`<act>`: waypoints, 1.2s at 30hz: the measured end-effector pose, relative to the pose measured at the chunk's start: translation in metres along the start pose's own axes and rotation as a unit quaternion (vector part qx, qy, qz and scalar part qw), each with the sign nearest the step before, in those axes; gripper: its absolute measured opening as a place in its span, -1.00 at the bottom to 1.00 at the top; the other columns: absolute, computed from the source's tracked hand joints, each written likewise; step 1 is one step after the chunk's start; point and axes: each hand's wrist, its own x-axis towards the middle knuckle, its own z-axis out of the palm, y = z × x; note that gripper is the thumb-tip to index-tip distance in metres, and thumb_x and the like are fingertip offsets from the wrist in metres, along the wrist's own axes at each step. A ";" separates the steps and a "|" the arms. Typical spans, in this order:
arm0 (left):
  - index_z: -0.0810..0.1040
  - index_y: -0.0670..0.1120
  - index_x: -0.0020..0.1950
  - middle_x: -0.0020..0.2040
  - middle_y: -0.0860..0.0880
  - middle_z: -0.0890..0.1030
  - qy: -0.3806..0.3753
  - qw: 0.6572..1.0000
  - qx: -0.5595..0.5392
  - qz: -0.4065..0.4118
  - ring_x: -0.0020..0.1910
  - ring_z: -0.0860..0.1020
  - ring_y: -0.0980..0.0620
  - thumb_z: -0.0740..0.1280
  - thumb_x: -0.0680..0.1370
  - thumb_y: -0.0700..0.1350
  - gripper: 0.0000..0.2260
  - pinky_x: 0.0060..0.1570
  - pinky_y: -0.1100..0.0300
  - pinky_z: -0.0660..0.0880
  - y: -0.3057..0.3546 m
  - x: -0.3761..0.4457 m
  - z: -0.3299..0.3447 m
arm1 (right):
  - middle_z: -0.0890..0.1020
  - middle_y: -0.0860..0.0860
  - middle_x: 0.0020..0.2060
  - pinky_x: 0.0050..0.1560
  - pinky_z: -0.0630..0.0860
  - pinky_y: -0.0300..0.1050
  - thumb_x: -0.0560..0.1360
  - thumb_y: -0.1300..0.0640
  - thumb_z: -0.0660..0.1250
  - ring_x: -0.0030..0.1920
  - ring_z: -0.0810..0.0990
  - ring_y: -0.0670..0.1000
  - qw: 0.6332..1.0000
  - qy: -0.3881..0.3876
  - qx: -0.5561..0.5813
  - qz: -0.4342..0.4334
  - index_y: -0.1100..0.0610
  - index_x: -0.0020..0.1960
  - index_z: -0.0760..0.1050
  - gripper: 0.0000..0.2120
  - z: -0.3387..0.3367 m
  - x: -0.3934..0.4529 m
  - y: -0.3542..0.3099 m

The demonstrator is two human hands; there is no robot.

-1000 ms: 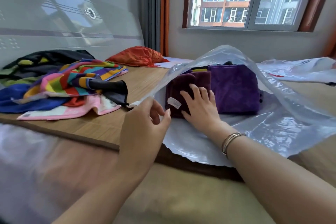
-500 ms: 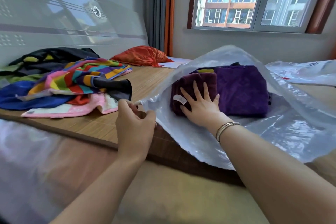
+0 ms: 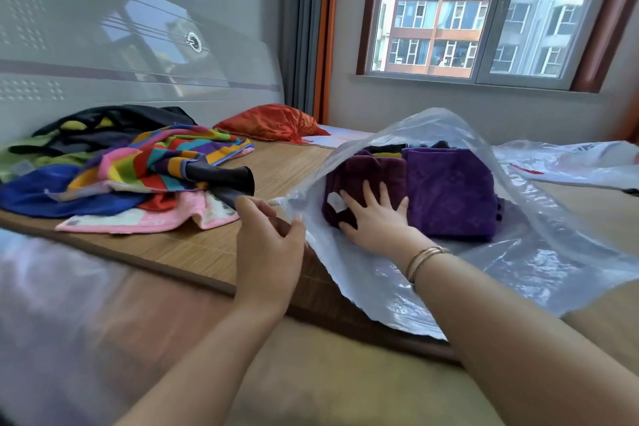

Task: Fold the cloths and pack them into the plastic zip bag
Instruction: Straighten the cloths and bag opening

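A clear plastic zip bag [image 3: 539, 253] lies on the wooden bed board, its mouth lifted open toward me. Inside it sit a folded dark maroon cloth [image 3: 366, 170] with a white label and a folded purple cloth [image 3: 449, 190] beside it. My right hand [image 3: 377, 218] reaches into the bag, fingers spread flat on the maroon cloth. My left hand [image 3: 269, 242] pinches the bag's upper edge at its left corner. A heap of unfolded cloths [image 3: 145, 170], striped, blue, pink and black, lies to the left.
An orange cloth bundle [image 3: 273, 121] sits at the back by the curtain. Another plastic bag [image 3: 567, 163] lies at the far right. The board's front edge [image 3: 173, 270] runs just before my left hand. A headboard stands left, a window behind.
My left hand has lowered the bag's edge and drawn it slightly left. My right hand stays pressed on the maroon cloth inside the bag.
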 end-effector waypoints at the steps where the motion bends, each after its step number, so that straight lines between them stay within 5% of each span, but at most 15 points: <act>1: 0.20 0.05 -0.13 -0.36 -0.12 0.61 -0.010 1.000 -0.009 -0.009 -0.35 0.63 -0.05 0.34 0.54 -0.16 -0.70 -0.21 -0.03 0.55 0.003 -0.004 -0.003 | -0.10 0.07 0.57 0.40 -0.08 0.44 0.60 -0.18 0.06 0.55 -0.17 0.21 1.000 0.009 0.006 -0.015 -0.17 0.56 -0.08 -0.41 -0.006 -0.015 -0.004; 3: 0.23 0.02 -0.11 -0.42 -0.05 0.61 -0.022 0.999 -0.031 -0.035 -0.40 0.63 0.01 0.35 0.54 -0.15 -0.73 -0.15 -0.03 0.56 0.009 -0.012 -0.013 | 0.17 0.11 0.51 0.39 0.16 0.30 0.59 -0.04 0.14 0.51 0.10 0.19 0.996 0.068 0.039 -0.039 -0.08 0.53 0.10 -0.47 -0.018 -0.047 -0.016; 5: 0.26 0.01 -0.09 -0.37 -0.09 0.64 -0.018 0.996 -0.052 -0.068 -0.38 0.65 -0.01 0.34 0.53 -0.19 -0.75 -0.11 -0.07 0.59 0.012 -0.021 -0.026 | 0.48 0.10 0.22 0.16 0.45 0.11 0.53 0.11 0.18 0.26 0.42 0.17 0.977 0.183 0.088 -0.065 0.08 0.35 0.39 -0.61 -0.030 -0.075 -0.029; 9: 0.31 -0.07 0.01 -0.19 -0.21 0.63 0.024 0.989 -0.068 -0.133 -0.26 0.65 -0.06 0.29 0.48 -0.29 -0.78 -0.13 0.03 0.59 0.009 -0.035 -0.064 | 0.50 0.00 -0.26 -0.26 0.42 -0.02 0.41 0.16 0.13 -0.19 0.48 0.06 0.911 0.309 0.229 -0.146 0.17 -0.20 0.44 -0.87 -0.054 -0.128 -0.067; 13: 0.34 -0.07 0.06 -0.14 -0.11 0.66 0.081 0.976 -0.051 -0.197 -0.10 0.64 -0.01 0.31 0.51 -0.21 -0.80 0.06 0.00 0.55 -0.014 -0.042 -0.108 | 0.50 -0.05 -0.25 -0.31 0.39 -0.04 0.42 0.20 0.19 -0.27 0.46 0.01 0.893 0.270 0.286 -0.217 0.10 -0.20 0.41 -0.95 -0.053 -0.159 -0.125; 16: 0.36 -0.07 0.09 -0.09 -0.08 0.65 0.103 0.969 -0.041 -0.221 -0.06 0.62 -0.03 0.31 0.52 -0.18 -0.80 0.05 0.00 0.55 -0.032 -0.032 -0.137 | 0.52 -0.04 -0.13 -0.25 0.38 -0.09 0.47 0.19 0.23 -0.14 0.48 -0.01 0.908 0.198 0.290 -0.229 0.12 -0.10 0.47 -0.94 -0.032 -0.142 -0.168; 20: 0.37 -0.03 0.06 -0.03 -0.05 0.60 0.130 0.974 -0.014 -0.186 -0.06 0.58 -0.01 0.32 0.52 -0.17 -0.82 -0.13 0.12 0.47 -0.050 -0.013 -0.164 | 0.51 0.07 0.16 0.13 0.42 -0.07 0.53 0.17 0.21 0.18 0.46 0.07 0.924 0.124 0.330 -0.150 0.14 0.13 0.54 -0.78 -0.007 -0.077 -0.209; 26: 0.41 0.00 0.12 0.04 0.08 0.60 0.086 0.988 0.012 -0.127 -0.03 0.53 0.19 0.24 0.55 -0.24 -0.80 -0.18 0.31 0.40 -0.074 0.013 -0.177 | 0.43 0.19 0.28 0.32 0.36 0.06 0.56 0.05 0.09 0.29 0.40 0.23 0.938 0.038 0.344 0.002 0.07 0.31 0.44 -0.64 0.001 0.028 -0.221; 31: 0.42 0.03 0.16 0.15 0.12 0.57 0.034 0.990 0.048 -0.126 0.04 0.54 0.08 0.21 0.55 -0.25 -0.74 0.05 0.08 0.50 -0.086 0.025 -0.165 | 0.45 0.22 0.34 0.29 0.37 0.01 0.65 0.22 0.00 0.33 0.43 0.21 0.976 -0.066 0.208 0.012 0.28 0.39 0.36 -0.63 0.009 0.049 -0.216; 34: 0.42 0.11 0.17 0.20 0.17 0.55 0.002 0.988 0.086 -0.128 0.16 0.51 -0.02 0.23 0.53 -0.20 -0.72 0.14 0.00 0.49 -0.092 0.027 -0.155 | 0.51 0.25 0.26 0.16 0.40 -0.06 0.64 0.26 0.03 0.27 0.48 0.21 0.962 -0.042 0.268 0.030 0.35 0.32 0.42 -0.66 0.006 0.049 -0.209; 36: 0.42 0.12 0.25 0.23 0.20 0.54 -0.017 0.984 0.131 -0.121 0.26 0.44 -0.03 0.24 0.53 -0.17 -0.68 0.25 -0.03 0.42 -0.092 0.024 -0.148 | 0.58 0.23 0.03 -0.09 0.39 -0.13 0.62 0.24 0.07 0.06 0.54 0.19 0.923 0.011 0.381 0.061 0.33 0.19 0.50 -0.70 0.004 0.048 -0.199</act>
